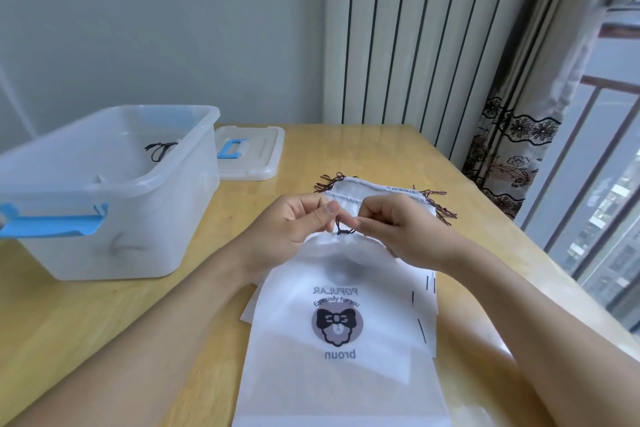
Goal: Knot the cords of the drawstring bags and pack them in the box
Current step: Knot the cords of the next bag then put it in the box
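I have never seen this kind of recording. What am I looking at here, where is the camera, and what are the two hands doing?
There is no machine here. A person wears one camera on the head, so the single picture looks forward and down at their own two bare hands above a wooden table.

The left hand and the right hand both pinch the dark cord at the mouth of a white drawstring bag, printed with a cartoon logo. It lies on top of other white bags.

Behind the hands lie more bags with brown cords. On the left stands a clear plastic box with blue handles; a dark cord shows inside it. Its lid rests beside it.
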### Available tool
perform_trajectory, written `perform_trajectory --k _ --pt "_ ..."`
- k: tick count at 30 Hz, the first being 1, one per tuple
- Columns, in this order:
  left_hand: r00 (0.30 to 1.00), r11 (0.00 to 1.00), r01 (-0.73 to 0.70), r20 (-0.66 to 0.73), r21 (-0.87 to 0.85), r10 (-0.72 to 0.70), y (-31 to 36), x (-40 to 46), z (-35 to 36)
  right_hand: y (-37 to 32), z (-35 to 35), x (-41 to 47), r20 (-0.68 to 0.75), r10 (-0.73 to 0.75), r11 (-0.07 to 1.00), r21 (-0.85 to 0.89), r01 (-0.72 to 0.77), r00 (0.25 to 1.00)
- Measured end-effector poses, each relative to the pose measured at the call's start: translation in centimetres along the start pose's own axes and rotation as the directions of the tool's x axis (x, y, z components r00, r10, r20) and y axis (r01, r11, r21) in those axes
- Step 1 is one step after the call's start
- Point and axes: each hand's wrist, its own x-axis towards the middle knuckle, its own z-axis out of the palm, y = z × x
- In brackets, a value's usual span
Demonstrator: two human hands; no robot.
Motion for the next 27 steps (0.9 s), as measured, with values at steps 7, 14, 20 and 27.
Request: perform_trajectory --k 7,14,20,27 --pt "0.999 0.999 0.02 -0.05 -0.027 -0.022 -0.6 0.3 0.5 -0.9 -0.4 -0.3 0.0 0.034 0.961 0.274 -0.033 0.999" --pt "1.0 0.999 0.022 0.004 -0.039 -0.022 -0.9 0.3 1.2 -1.9 -0.2 -1.1 -0.09 -0.182 0.967 0.163 0.195 0.979" --pt "0.999 0.999 0.03 -0.036 -0.016 -0.03 -0.9 0.4 0.9 -1.9 -0.2 -1.1 -0.117 -0.213 0.968 0.109 0.226 0.97" --pt "0.997 0.997 0.069 -0.023 0.044 -0.068 -1.0 0.3 1.0 -1.4 0.2 -0.9 -0.173 -0.203 0.979 -0.033 0.2 0.964"
